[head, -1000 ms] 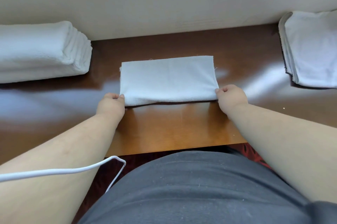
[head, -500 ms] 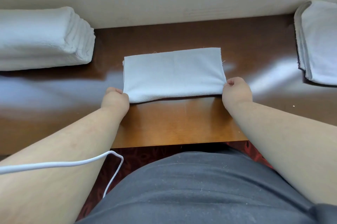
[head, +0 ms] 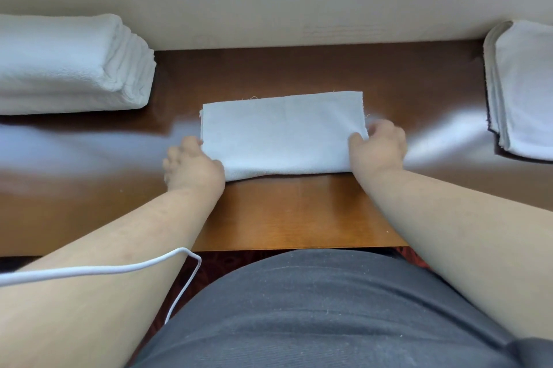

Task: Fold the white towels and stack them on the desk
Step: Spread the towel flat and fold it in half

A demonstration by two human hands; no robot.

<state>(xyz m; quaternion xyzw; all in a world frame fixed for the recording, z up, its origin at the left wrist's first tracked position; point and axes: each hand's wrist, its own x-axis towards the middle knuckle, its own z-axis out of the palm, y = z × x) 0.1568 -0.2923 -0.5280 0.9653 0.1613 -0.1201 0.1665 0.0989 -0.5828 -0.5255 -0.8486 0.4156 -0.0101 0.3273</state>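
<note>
Right hand (head: pixel 377 148) clamped on the right end of the folded towel (head: pixel 282 135), thumb on top of the cloth, fingers curled round the short edge. Left hand (head: pixel 193 164) down at the near-left corner, fingers bent loosely against the towel's left end; touching for sure, gripping or merely pressing hard to call from here.

Towel lying flat in the middle of the desk (head: pixel 287 212), dead ahead, squarely between both hands. Long axis running left to right, rolled fold along the near edge, loose edges along the far side. Both hands about equally close, one at each short end, so either end ready to be brought over the other; right hand with the firmer hold, probably the one to lead.

Outward now: bare wood in front of the towel up to the near edge of the desk, more bare wood behind it up to the wall (head: pixel 269 8). Finished stack (head: pixel 68 65) of folded white towels well off to the left, against the wall. Flat pile (head: pixel 523 92) of towels far right, partly out of frame. Open desk on both flanks, plenty of room for swinging an end across. White cable (head: pixel 89 270) draped over the left forearm, clear of the work.
</note>
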